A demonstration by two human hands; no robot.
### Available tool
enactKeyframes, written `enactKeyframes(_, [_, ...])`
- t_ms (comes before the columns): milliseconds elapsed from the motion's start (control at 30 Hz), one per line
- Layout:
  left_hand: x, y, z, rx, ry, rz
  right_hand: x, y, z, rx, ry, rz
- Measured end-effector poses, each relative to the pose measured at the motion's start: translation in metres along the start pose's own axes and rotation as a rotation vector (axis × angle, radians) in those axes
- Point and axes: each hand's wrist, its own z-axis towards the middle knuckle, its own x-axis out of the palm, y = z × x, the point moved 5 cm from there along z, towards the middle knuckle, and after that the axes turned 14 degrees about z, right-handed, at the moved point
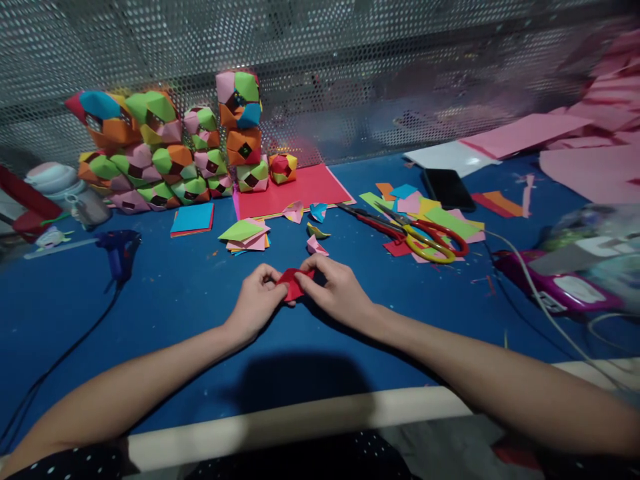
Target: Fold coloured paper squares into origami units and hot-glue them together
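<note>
A small piece of red paper (294, 283) is held between both hands, just above the blue table. My left hand (257, 297) pinches its left side with thumb and fingers. On the right side, my right hand (337, 287) grips it, the thumb lying across the front. Folds on the paper are partly covered by the fingers. Right behind the hands lie small folded paper units: a pink one (317, 245), a yellow-green one (318, 231), a blue one (318, 212) and another pink one (293, 212).
Stacked paper cubes (180, 163) stand at the back left. Paper piles (245, 235) and blue squares (193, 218) lie before them. Scissors (425, 240) rest on paper scraps, near a phone (449, 189). A glue gun (117, 257) with its cord lies left; a purple device (560, 283) lies right.
</note>
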Motion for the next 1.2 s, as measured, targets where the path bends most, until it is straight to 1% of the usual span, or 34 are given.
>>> enactKeyframes(67, [0.003,0.0,-0.002,0.003,0.039,0.024,-0.001,0.004,0.0,-0.06,-0.019,-0.003])
enactKeyframes(167, [0.002,0.0,-0.002,0.021,0.008,0.017,0.0,0.011,-0.002,-0.132,-0.024,-0.012])
enactKeyframes(267, [0.0,-0.002,-0.003,0.034,-0.052,-0.006,0.001,0.012,-0.004,-0.111,-0.029,0.008])
enactKeyframes(367, [0.0,-0.003,-0.004,0.033,-0.066,-0.01,0.003,0.01,-0.004,-0.096,-0.038,0.039])
enactKeyframes(467, [0.001,-0.001,-0.004,0.025,-0.044,-0.024,0.006,0.012,-0.004,-0.155,-0.005,0.062])
enactKeyframes(567, [0.001,0.002,-0.002,0.032,-0.05,-0.054,0.007,0.018,-0.004,-0.184,0.068,0.097])
enactKeyframes(633, [-0.001,0.003,0.0,0.035,-0.066,-0.065,0.007,0.02,-0.004,-0.159,0.112,0.13])
enactKeyframes(700, [-0.001,0.003,0.0,0.035,-0.073,-0.066,0.006,0.02,-0.003,-0.118,0.121,0.157])
enactKeyframes(900, [0.0,0.004,0.002,0.053,-0.03,-0.031,0.005,0.008,-0.002,-0.014,0.046,0.16])
enactKeyframes(1000, [0.0,0.004,0.002,0.052,-0.011,-0.027,0.008,0.001,-0.003,0.055,0.058,0.166])
enactKeyframes(1100, [0.001,0.004,0.001,0.044,0.011,-0.019,0.008,0.001,-0.002,0.075,0.072,0.163])
enactKeyframes(1200, [0.003,0.003,0.0,0.039,0.036,-0.029,0.006,0.002,-0.001,0.081,0.052,0.153])
